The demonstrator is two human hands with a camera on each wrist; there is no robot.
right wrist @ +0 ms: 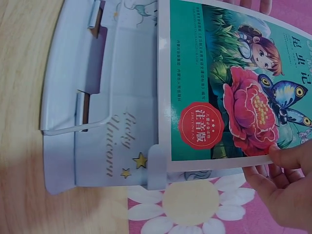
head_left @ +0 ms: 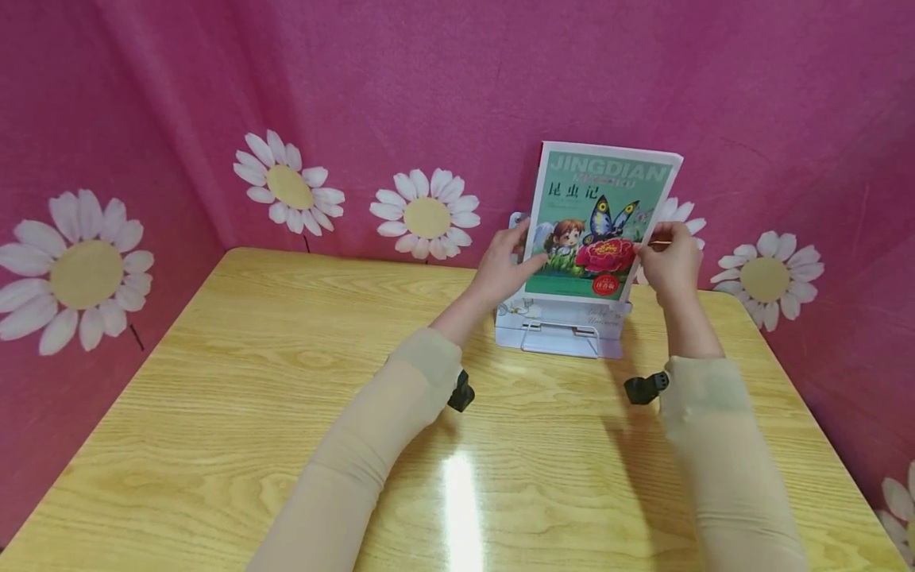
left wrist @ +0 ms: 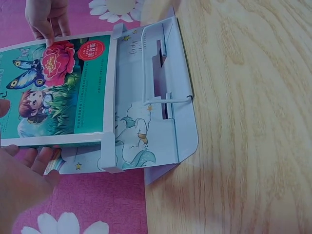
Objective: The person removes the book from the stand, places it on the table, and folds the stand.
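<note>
A book [head_left: 572, 278] with a green cover, showing a girl, a butterfly and a red flower, stands upright, leaning back slightly, between both hands. My left hand [head_left: 500, 266] grips its left edge, thumb on the front cover and fingers around behind. At the right edge my right hand [head_left: 673, 258] pinches the book between thumb and fingers. Behind and beneath it is a pale book stand [left wrist: 139, 131] printed with a unicorn and stars. The book's lower edge is near the stand's small side tabs [right wrist: 156, 168]; whether it bears on them, I cannot tell.
The stand sits near the back of a wood-grain table [head_left: 286, 397]. A white wire loop [left wrist: 145, 63] projects at its base. Pink cloth [head_left: 400, 95] with large white daisies hangs behind and at both sides. Black wrist cameras [head_left: 646, 388] hang below the sleeves.
</note>
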